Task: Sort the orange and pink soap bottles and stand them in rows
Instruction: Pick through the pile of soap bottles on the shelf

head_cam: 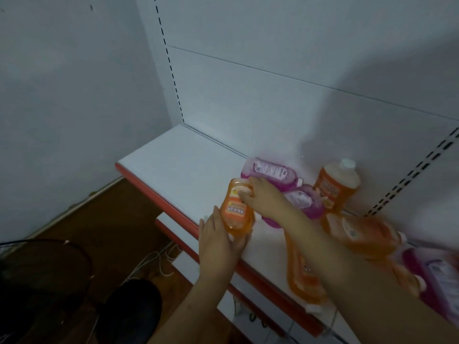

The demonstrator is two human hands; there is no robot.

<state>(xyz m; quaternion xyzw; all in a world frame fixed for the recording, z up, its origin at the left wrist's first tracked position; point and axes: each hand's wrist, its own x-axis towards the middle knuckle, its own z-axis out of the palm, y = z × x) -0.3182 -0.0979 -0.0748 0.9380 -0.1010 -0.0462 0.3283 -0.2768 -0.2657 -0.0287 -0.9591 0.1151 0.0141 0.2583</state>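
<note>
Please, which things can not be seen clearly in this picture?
- Head view: label text on the orange bottle held by both hands is too blurred to read.
- Bottles at the right edge are motion-blurred and cut off, so their count is unclear.
- The right hand and forearm cover part of the lying pink bottles.
- The left hand hides the held bottle's cap end.

We see white characters on the held orange bottle's (236,209) label, too blurred to read; other labels are illegible.
</note>
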